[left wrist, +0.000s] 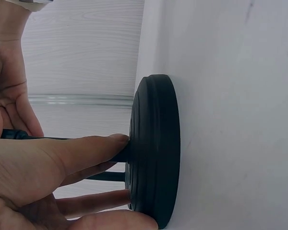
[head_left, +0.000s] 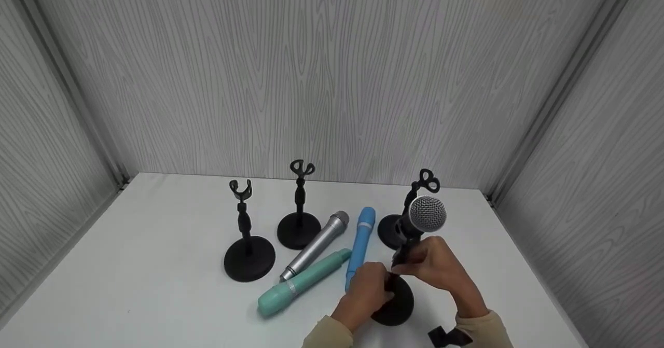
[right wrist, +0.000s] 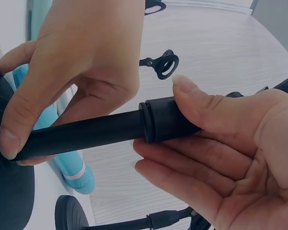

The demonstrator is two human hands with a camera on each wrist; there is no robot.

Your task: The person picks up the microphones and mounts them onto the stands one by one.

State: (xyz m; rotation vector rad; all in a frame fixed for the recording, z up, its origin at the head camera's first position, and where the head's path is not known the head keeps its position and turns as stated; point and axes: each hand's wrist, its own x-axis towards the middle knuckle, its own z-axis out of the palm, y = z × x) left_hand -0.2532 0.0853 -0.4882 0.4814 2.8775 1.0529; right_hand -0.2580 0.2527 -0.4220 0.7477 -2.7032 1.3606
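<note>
Left hand [head_left: 365,286] pinches slim black pole [right wrist: 91,132] low | right hand [head_left: 438,265] grips its thick black collar [right wrist: 165,120] | likely best: work collar gently, keeping round black base [head_left: 398,306] flat

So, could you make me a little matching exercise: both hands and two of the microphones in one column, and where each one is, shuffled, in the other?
Column one
1. Left hand
2. Black microphone
3. Right hand
4. Green microphone

Column two
A. Lying flat on the table
B. Holding the thicker, upper part of the pole
C. Raised at the top end of the front stand
D. Pinching the pole right by its round base

Right pairs: 1-D, 2-C, 3-B, 4-A
</note>
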